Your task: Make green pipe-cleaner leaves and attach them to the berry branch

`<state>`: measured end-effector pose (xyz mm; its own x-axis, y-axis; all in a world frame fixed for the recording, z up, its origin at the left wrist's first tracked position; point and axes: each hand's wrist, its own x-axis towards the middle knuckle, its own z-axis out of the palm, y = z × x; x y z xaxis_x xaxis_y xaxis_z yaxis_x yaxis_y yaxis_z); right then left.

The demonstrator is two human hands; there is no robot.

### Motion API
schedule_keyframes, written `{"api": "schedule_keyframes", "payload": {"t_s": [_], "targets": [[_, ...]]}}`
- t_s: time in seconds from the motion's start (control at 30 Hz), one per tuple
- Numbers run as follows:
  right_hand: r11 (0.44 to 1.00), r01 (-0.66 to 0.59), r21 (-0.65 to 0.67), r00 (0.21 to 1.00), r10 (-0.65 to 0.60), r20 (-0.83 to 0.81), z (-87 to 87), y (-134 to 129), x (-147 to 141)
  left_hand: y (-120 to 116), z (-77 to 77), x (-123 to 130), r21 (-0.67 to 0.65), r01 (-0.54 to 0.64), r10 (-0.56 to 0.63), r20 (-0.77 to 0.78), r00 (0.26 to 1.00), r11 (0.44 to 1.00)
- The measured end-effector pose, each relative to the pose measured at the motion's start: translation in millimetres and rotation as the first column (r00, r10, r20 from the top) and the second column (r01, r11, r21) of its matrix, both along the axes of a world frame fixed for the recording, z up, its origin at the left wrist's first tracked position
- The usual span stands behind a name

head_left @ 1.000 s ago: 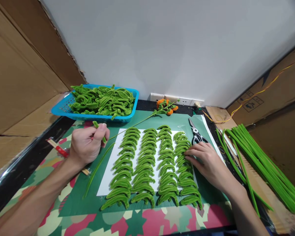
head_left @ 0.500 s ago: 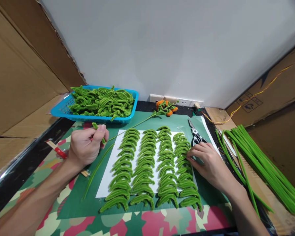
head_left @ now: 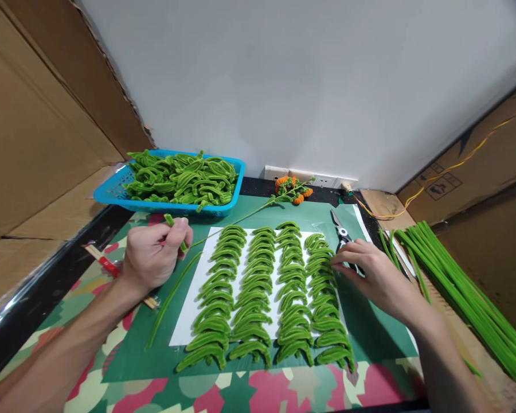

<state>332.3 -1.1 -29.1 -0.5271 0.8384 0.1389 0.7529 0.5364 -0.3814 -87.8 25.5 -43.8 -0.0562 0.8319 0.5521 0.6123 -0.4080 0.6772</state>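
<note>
My left hand is closed in a fist around a short piece of green fuzzy pipe cleaner, whose ends poke out near the thumb. My right hand is at the right edge of the rightmost row, thumb and fingers drawn together; whatever lies between the fingertips is hidden. Between the hands, bent green pipe cleaner pieces lie in several columns on a white sheet. A longer green pipe cleaner curves over the green mat below my left hand. Scissors lie partly behind my right hand.
A blue basket heaped with bent green pieces stands at the back left. An orange flower stem lies behind the sheet. Long green pipe cleaners are bundled at right. Wrapped chopsticks lie by my left forearm.
My right hand has shifted slightly right, off the edge of the rightmost column. The left hand keeps its grip on the pipe cleaner; the whole view has shifted a little.
</note>
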Motion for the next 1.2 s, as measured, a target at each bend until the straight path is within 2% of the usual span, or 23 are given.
{"api": "schedule_keyframes", "payload": {"t_s": [0.13,0.3,0.53,0.73,0.83,0.97,1.2], "targets": [[0.999,-0.040,-0.006,0.998,0.040,0.040,5.2,24.0,-1.3,-0.3,1.2,0.8,0.015,0.014,-0.014,-0.018,1.000,1.000],[0.991,-0.131,-0.036,0.990,0.133,0.046,0.1,41.2,-8.8,-0.2,1.4,-1.0,0.032,-0.012,0.013,-0.036,0.999,0.999],[0.995,-0.101,-0.011,0.995,0.101,-0.001,-5.4,37.1,-12.4,-0.9,0.1,-0.5,0.039,-0.002,0.004,-0.043,0.999,0.999],[0.994,-0.093,-0.063,0.985,0.082,-0.154,-6.2,36.9,-7.1,2.2,-3.5,-2.1,0.096,0.031,-0.025,-0.055,0.998,0.995],[0.993,-0.115,-0.040,0.974,0.105,-0.198,-10.1,37.0,-6.7,3.0,-4.4,-3.6,0.111,0.041,-0.032,-0.078,0.996,0.993],[0.988,-0.151,-0.013,0.978,0.148,-0.150,-13.7,37.2,-7.8,1.9,-1.2,-2.9,0.118,0.026,-0.013,-0.110,0.994,0.993],[0.992,-0.129,-0.011,0.986,0.127,-0.110,-14.6,34.9,-10.1,1.2,6.0,2.1,0.097,0.006,0.006,-0.120,0.993,0.995]]}}
